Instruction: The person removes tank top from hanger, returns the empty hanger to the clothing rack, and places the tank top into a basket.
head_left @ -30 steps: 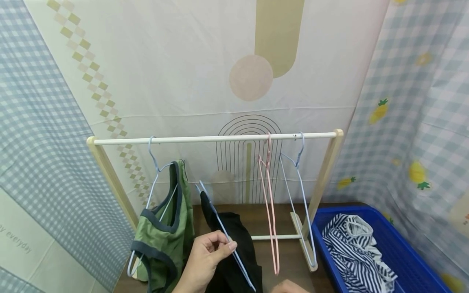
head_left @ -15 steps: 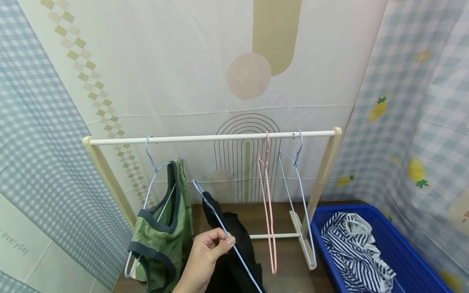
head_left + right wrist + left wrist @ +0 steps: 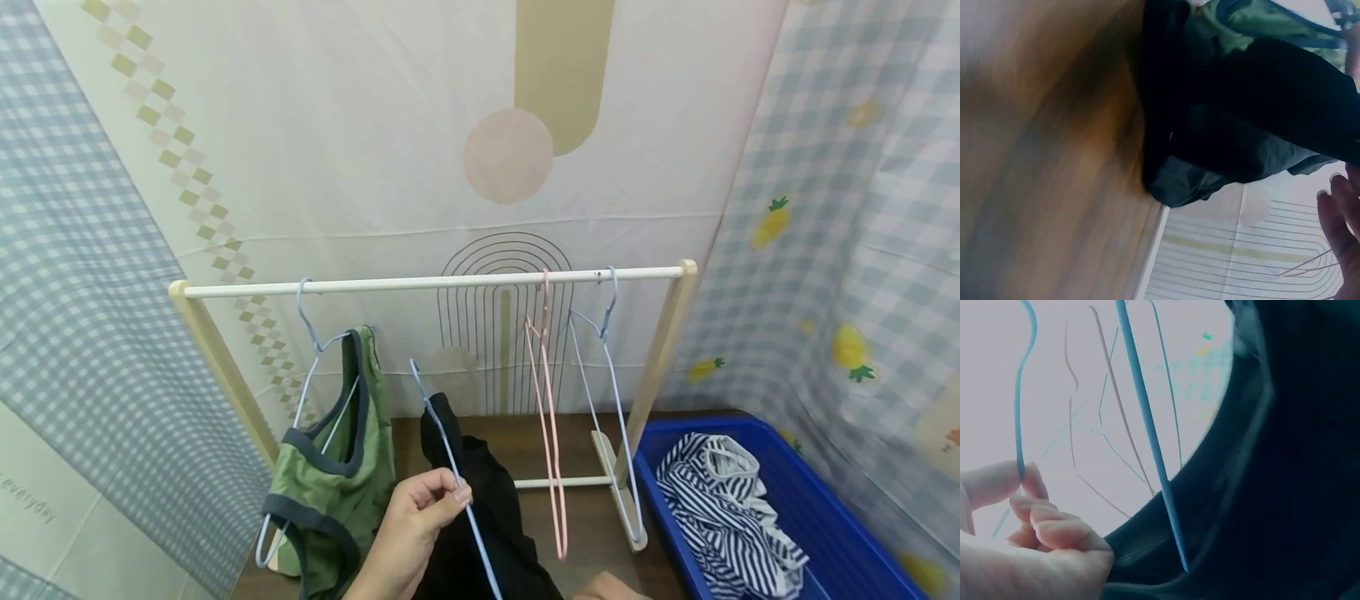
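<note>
My left hand (image 3: 412, 525) pinches the wire of a light blue clothes hanger (image 3: 476, 533) between thumb and fingertips, in front of the rack. A black garment (image 3: 498, 508) hangs around that hanger. In the left wrist view, the hanger's other wire (image 3: 1154, 444) runs down into the garment's wide opening. My right hand (image 3: 606, 587) shows only partly at the bottom edge of the head view. Seen from the right wrist, fingers of the right hand (image 3: 1340, 219) are at the garment's pulled-out edge, two of them extended; the thumb is hidden.
A white-railed rack (image 3: 420, 284) carries a green top (image 3: 330, 492) on a blue hanger at the left. Further right hang a pink hanger (image 3: 553, 442) and a bare blue hanger (image 3: 619, 417). A blue basket (image 3: 840, 533) holds a striped garment (image 3: 720, 517).
The blue hanger has turned, its upper end swinging slightly right, and the black garment spreads further right at the bottom. My right hand left the head view and is back at its lower edge.
</note>
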`<action>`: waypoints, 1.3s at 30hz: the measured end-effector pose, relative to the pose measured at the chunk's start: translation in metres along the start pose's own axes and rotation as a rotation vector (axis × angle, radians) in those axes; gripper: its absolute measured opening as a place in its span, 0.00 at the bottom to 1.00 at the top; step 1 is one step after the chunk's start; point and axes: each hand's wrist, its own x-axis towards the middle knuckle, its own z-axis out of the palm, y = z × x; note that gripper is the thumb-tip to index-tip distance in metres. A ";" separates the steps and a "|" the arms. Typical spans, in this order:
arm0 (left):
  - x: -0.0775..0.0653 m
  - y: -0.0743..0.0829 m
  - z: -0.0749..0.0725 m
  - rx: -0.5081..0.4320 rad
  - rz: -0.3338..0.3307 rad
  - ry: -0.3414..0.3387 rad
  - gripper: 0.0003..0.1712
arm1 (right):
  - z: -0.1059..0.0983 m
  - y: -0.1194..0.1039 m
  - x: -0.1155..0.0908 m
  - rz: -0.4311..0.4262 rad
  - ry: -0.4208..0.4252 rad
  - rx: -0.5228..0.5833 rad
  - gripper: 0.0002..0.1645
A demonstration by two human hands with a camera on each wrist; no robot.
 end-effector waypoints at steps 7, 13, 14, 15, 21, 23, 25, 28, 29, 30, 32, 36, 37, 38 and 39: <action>-0.004 0.001 -0.011 0.039 0.032 -0.157 0.18 | -0.023 -0.055 0.086 -0.016 0.174 -0.341 0.25; -0.005 -0.005 -0.018 0.026 0.140 -0.268 0.16 | -0.005 -0.047 0.096 0.092 0.093 -0.344 0.05; -0.005 -0.006 -0.019 0.022 0.159 -0.282 0.15 | -0.002 -0.046 0.097 0.102 0.079 -0.336 0.13; -0.005 -0.007 -0.019 0.017 0.174 -0.294 0.15 | 0.002 -0.046 0.099 0.111 0.062 -0.331 0.21; -0.008 -0.011 -0.022 -0.018 0.173 -0.329 0.15 | 0.021 -0.037 0.104 0.041 0.011 -0.389 0.27; -0.009 -0.011 -0.023 -0.025 0.153 -0.331 0.15 | 0.025 -0.035 0.103 0.027 0.003 -0.395 0.26; -0.010 -0.010 -0.025 -0.025 0.138 -0.328 0.15 | 0.028 -0.035 0.102 0.043 -0.014 -0.377 0.25; -0.011 -0.011 -0.027 -0.019 0.144 -0.327 0.15 | 0.029 -0.036 0.097 0.098 -0.056 -0.339 0.23; -0.012 -0.011 -0.027 -0.016 0.149 -0.326 0.15 | 0.029 -0.037 0.095 0.119 -0.076 -0.327 0.23; -0.012 -0.012 -0.028 -0.014 0.156 -0.326 0.14 | 0.028 -0.037 0.093 0.140 -0.101 -0.313 0.22; -0.013 -0.013 -0.029 -0.012 0.170 -0.331 0.14 | 0.026 -0.038 0.090 0.179 -0.155 -0.285 0.21; -0.013 -0.015 -0.031 -0.018 0.177 -0.347 0.13 | 0.018 -0.041 0.087 0.287 -0.287 -0.222 0.20; -0.012 -0.016 -0.030 -0.021 0.174 -0.353 0.13 | 0.015 -0.041 0.087 0.312 -0.308 -0.211 0.20; -0.011 -0.016 -0.030 -0.023 0.171 -0.357 0.13 | 0.014 -0.042 0.087 0.333 -0.326 -0.207 0.20; -0.011 -0.017 -0.030 -0.023 0.172 -0.362 0.13 | 0.012 -0.043 0.087 0.350 -0.336 -0.207 0.20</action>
